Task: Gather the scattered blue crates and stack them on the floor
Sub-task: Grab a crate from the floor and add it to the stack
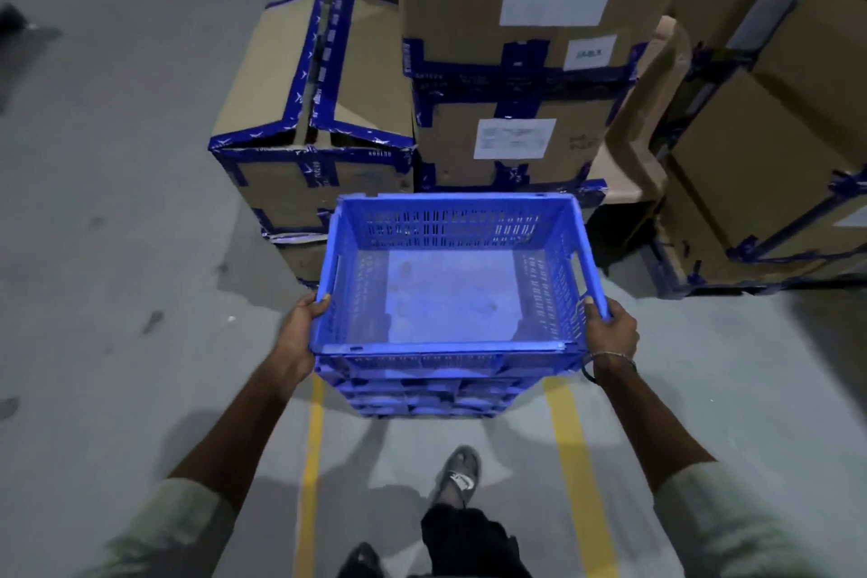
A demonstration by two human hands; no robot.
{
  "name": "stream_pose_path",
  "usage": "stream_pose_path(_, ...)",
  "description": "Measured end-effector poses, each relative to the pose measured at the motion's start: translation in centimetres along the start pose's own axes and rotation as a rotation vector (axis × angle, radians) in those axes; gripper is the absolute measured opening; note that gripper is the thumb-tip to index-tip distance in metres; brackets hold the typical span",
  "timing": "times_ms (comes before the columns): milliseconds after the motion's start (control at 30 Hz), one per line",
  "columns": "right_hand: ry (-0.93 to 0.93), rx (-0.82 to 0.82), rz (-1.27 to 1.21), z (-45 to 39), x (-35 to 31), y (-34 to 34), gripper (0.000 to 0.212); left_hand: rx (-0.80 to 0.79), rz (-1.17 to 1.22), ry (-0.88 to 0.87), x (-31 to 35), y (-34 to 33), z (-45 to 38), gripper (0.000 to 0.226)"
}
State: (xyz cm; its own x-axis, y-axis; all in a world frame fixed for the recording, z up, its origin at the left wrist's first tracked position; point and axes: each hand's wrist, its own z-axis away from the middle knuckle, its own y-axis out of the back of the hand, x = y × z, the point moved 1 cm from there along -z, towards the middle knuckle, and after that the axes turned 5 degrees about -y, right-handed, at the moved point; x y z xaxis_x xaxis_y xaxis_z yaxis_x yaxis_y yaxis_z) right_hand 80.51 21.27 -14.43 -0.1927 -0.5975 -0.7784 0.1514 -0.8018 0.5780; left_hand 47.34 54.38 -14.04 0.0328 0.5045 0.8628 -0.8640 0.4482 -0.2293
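- Left hand (300,333) is clamped on the left rim of the top blue crate (455,296), fingers curled over the edge.
- Far left, a cardboard box (300,108) with blue tape, flaps peaked.
- Centre: that crate is empty (slotted plastic walls, smooth floor), sitting atop a stack of blue crates (431,394) on the grey floor (117,249) between yellow lines.
- Behind, taller cartons (516,38) carry white labels, writing unreadable.
- Right hand (610,333) grips the right rim, closed.
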Motion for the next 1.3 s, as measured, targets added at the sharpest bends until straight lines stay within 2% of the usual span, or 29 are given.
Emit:
stream_pose_path(167, 0.041, -0.024, 0.093, -1.4, -1.3, -1.8, 0.033, 0.060, -0.052, -0.033, 0.0, -0.2, -2.5, 0.038)
stream_pose_path(300, 0.099, -0.045, 0.233, -1.8, -1.8, -1.6, 0.039, 0.113, -0.080, -0.032, -0.3, 0.0, -2.8, 0.034)
stream_pose_path(467, 0.099, -0.044, 0.220, -0.9, -2.0, -2.3, 0.043, 0.151, -0.075, -0.023, -0.1, 1.3, -3.3, 0.034)
stream_pose_path(567, 0.118, -0.080, 0.234, -0.1, -2.6, -3.4, 0.043, 0.175, -0.109, -0.041, 0.8, 2.4, -3.3, 0.023)
stream_pose_path(733, 0.143, -0.149, 0.270, 0.8, -3.6, -4.7, 0.040, 0.189, -0.209, -0.054, 1.3, 3.9, -3.9, 0.023)
stream_pose_path(867, 0.134, -0.134, 0.313, 1.1, -3.4, -4.4, 0.042, 0.195, -0.206, -0.036, 1.0, 4.1, -3.8, 0.040)
stream_pose_path(1067, 0.085, -0.080, 0.379, 1.8, -3.5, -4.4, 0.040, 0.253, -0.217, -0.067, 1.2, 3.9, -3.3, 0.016)
stream_pose_path(1300, 0.089, -0.021, 0.426, 2.4, -3.0, -4.2, 0.038, 0.256, -0.189, -0.076, 0.4, 4.1, -2.1, 0.017)
